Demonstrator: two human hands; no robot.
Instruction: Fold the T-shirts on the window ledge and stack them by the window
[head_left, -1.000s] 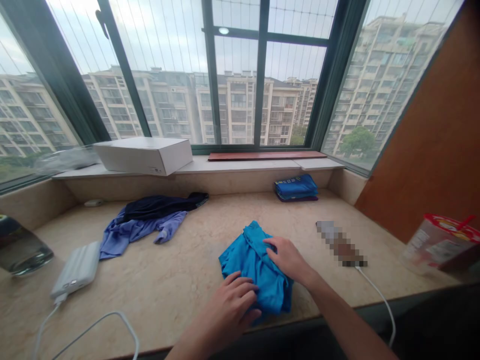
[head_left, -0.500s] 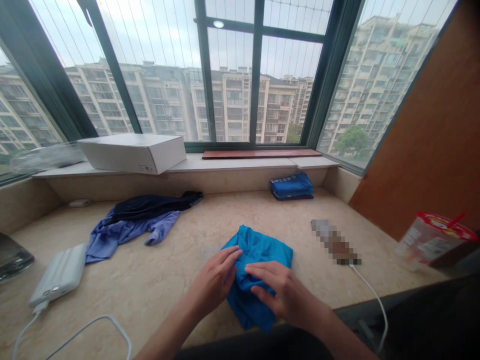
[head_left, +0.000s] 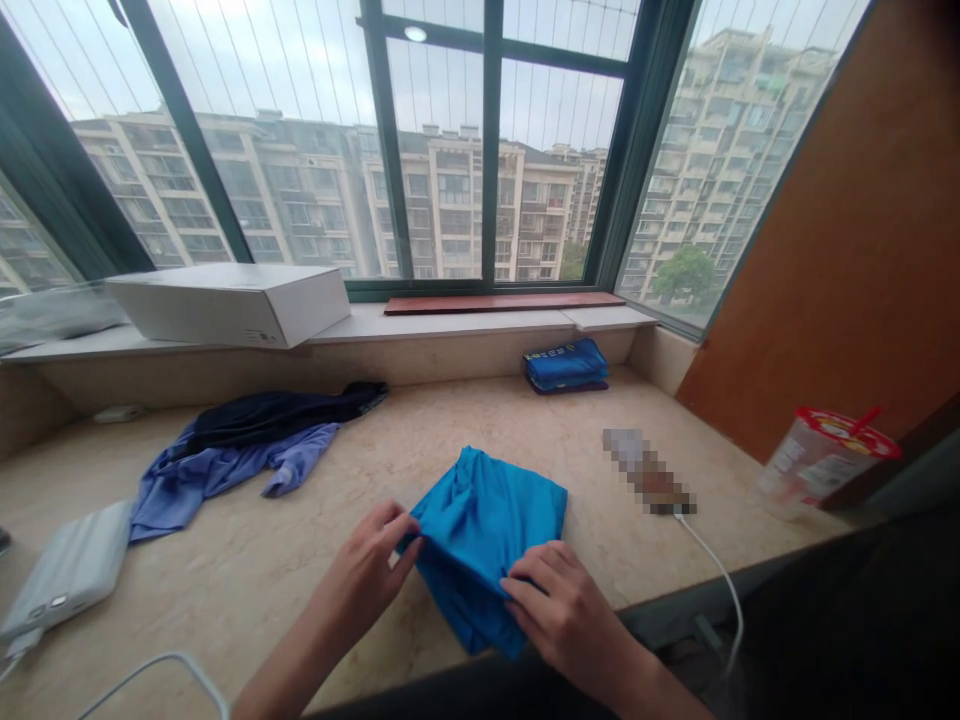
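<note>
A bright blue cloth [head_left: 495, 510], which looks like a folded garment, lies at the front edge of the stone sill, its lower part hanging toward the edge. My left hand [head_left: 375, 550] pinches its left corner between thumb and fingers. On the near right side, my right hand [head_left: 559, 605] grips the fold with thumb and fingertips. Between the two hands the cloth's fold is drawn fairly straight. What kind of garment it is, I cannot tell.
Purple and black clothing [head_left: 240, 440] lies left, near a white power bank [head_left: 67, 570]. A folded blue bundle [head_left: 566, 366] rests at the back. To the right are a blurred phone-like item [head_left: 649, 472] with a cable and a plastic cup [head_left: 821, 460]. A white box [head_left: 225, 305] stands on the ledge.
Both hands have gone from hovering with loose fingers over the cloth to gripping its edge. They have moved apart, and the cloth is spread flatter. The view has shifted slightly right.
</note>
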